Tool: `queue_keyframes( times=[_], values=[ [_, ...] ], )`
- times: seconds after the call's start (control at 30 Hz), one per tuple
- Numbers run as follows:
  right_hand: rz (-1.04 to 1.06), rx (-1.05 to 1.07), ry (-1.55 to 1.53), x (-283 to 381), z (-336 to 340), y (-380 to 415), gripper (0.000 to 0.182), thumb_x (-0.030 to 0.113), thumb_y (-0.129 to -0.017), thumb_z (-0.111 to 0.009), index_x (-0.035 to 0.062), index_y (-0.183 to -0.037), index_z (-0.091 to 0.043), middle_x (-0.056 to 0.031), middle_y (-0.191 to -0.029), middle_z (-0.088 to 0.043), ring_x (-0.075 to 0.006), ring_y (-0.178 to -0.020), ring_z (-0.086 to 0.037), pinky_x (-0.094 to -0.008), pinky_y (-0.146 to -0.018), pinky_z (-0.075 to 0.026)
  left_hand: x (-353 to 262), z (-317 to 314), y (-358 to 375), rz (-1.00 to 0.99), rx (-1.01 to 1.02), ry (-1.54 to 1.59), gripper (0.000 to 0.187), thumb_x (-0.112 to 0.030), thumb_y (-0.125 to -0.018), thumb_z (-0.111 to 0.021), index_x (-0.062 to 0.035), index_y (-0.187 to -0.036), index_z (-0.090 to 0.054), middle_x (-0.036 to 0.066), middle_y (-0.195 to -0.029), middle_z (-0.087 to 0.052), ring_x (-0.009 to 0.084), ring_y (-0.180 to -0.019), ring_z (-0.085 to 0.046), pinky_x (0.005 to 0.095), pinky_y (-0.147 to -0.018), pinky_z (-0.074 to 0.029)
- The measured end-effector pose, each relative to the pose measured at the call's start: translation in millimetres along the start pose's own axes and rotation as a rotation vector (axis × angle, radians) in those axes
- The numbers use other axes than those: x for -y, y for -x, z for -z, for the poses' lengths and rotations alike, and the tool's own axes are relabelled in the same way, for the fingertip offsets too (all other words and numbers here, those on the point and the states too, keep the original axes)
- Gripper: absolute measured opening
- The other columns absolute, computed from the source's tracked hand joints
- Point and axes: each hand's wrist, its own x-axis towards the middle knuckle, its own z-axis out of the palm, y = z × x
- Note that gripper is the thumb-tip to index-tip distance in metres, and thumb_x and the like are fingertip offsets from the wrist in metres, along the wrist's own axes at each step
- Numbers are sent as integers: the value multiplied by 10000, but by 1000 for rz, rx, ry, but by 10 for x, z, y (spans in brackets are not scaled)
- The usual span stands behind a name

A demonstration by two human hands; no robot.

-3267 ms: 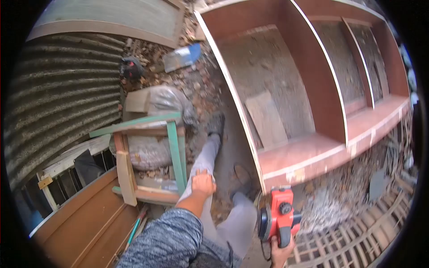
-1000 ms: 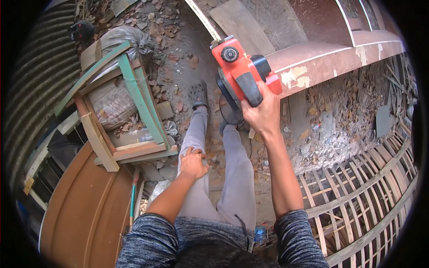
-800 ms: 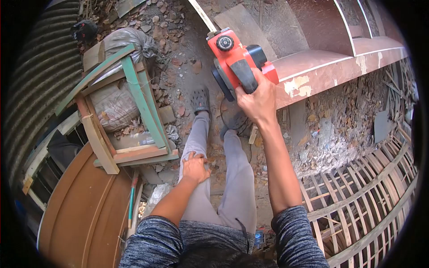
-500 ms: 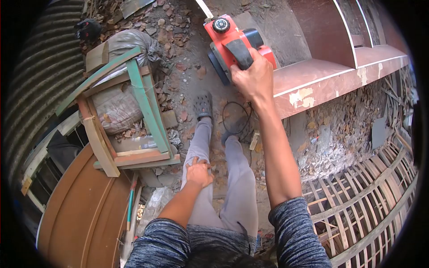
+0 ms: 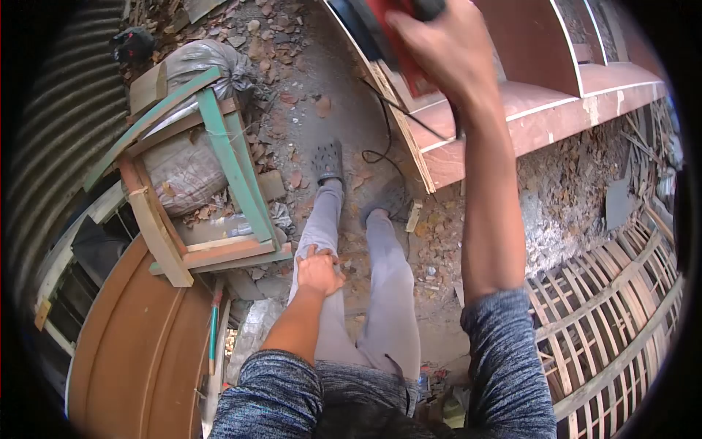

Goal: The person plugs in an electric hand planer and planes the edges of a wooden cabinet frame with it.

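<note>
My right hand (image 5: 453, 51) is wrapped round the handle of a red and black power tool (image 5: 398, 44) at the top centre, blurred and partly cut off by the frame edge. The tool is over the near-left edge of a reddish-brown wooden cabinet (image 5: 541, 121). From the tool, a black cable (image 5: 385, 132) hangs down towards the ground. My left hand (image 5: 319, 271) rests on my left leg, just above the knee, fingers spread and holding nothing.
On the left stand a green and brown wooden frame (image 5: 232, 157), a filled sack (image 5: 197, 69) and a brown panel (image 5: 139, 344). A slatted wooden structure (image 5: 607, 314) lies at the lower right. Dry leaves and stones litter the ground.
My right hand and the power tool have moved up and to the right. The cabinet's near-left edge now shows more fully. My left hand remains on my leg.
</note>
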Motion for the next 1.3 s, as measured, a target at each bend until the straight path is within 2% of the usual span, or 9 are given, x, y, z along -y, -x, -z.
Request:
queue_keyframes(
  times=[0.03, 0.07, 0.13, 0.17, 0.37, 0.57, 0.67, 0.8, 1.3],
  values=[
    [-12, -4, 21, -92, 157, 320, 375, 272, -855, -763, -40, -1060, -732, -172, -900, -768, -236, -843, -744, -380, -809, -575, -21, 16, -16, -2, -3, -7, 440, -447, -779, -788, -261, -1177, -815, -57, -1476, -636, 256, -1516, -423, 584, -1206, -386],
    [22, 0, 67, -167, 340, 594, 377, 225, -873, -797, -32, -1136, -716, -143, -961, -766, -202, -868, -714, -362, -846, -563, -74, 121, 21, -10, 21, -33, 451, -449, -775, -792, -253, -1180, -815, -54, -1459, -648, 268, -1509, -433, 585, -1207, -384],
    [-68, 43, 91, -208, 688, 1223, 353, 144, -881, -800, -41, -1168, -711, -127, -1001, -776, -208, -923, -726, -353, -900, -557, -111, 141, 22, -14, 14, -49, 451, -448, -773, -793, -247, -1176, -816, -50, -1452, -654, 275, -1504, -439, 585, -1212, -378],
    [-294, 34, 2, -127, 837, 1536, 348, 97, -832, -796, -22, -1152, -727, -214, -1023, -776, -304, -995, -771, -407, -918, -568, -111, 126, 18, -16, 9, -61, 451, -447, -772, -794, -245, -1175, -817, -48, -1448, -657, 279, -1502, -442, 586, -1214, -375],
    [-640, 117, 37, -154, 1373, 3144, 245, 37, -840, -757, -5, -1078, -713, -140, -811, -746, -210, -755, -764, -348, -714, -575, -253, 56, -13, -39, 64, -184, 447, -413, -820, -771, -232, -1228, -793, -7, -1408, -655, 297, -1508, -429, 653, -1196, -358],
    [-634, 151, -62, -395, 1229, 3988, 336, 20, -774, -759, 16, -1105, -703, -155, -829, -745, -293, -749, -769, -378, -714, -579, -352, -15, -6, -36, 38, -283, 419, -411, -823, -774, -225, -1197, -805, -29, -1410, -661, 276, -1491, -448, 611, -1204, -371],
    [-543, 138, -55, -530, 1036, 4112, 383, 38, -712, -764, 46, -1086, -680, -171, -848, -735, -403, -783, -744, -427, -720, -577, -376, -26, 4, -36, 34, -311, 413, -410, -830, -775, -224, -1198, -805, -27, -1417, -659, 287, -1503, -442, 605, -1202, -376],
    [-566, 171, -86, -639, 814, 4077, 345, 61, -679, -776, 67, -984, -615, -177, -788, -685, -428, -741, -702, -453, -674, -550, -394, -39, -8, -27, 35, -328, 416, -413, -830, -779, -222, -1199, -803, -25, -1438, -649, 303, -1513, -438, 596, -1208, -373],
    [-454, 134, -99, -579, 275, 2660, 316, 50, -730, -777, 23, -1012, -637, -227, -852, -721, -451, -872, -727, -453, -745, -562, -257, 1, -40, -36, 47, -268, 436, -436, -848, -745, -213, -1218, -800, -25, -1440, -645, 293, -1521, -421, 622, -1210, -358]
  ],
)
